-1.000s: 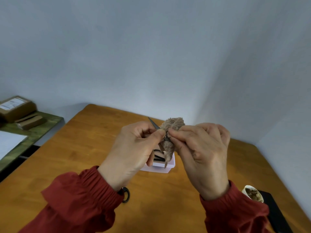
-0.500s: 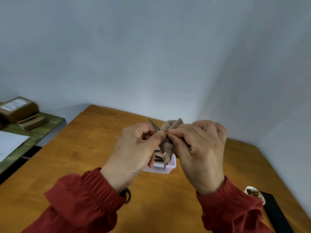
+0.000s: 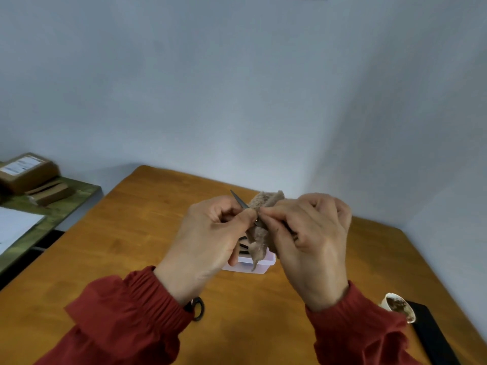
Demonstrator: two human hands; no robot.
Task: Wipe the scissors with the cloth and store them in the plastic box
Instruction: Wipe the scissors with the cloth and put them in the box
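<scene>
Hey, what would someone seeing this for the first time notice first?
Two hands in red sleeves meet mid-frame: the left hand pinches slim grey metal scissors, whose tip pokes up and left, while the right hand pinches a fuzzy brown cloth round the blade. Below them, a small white plastic box sits on the orange wooden table.

Both hands above the plastic box [image 3: 259, 265]. The left hand [image 3: 208, 238] pinches the scissors [image 3: 239, 199], blade tip pointing up and away from the box. The right hand [image 3: 311, 241] pinches the cloth [image 3: 266, 202] against the blade, and the cloth's tail hangs over the box rim. The box sits on the table [image 3: 131, 233] (dark contents, unclear). A cup [image 3: 398, 306] stands well right of the box.
</scene>
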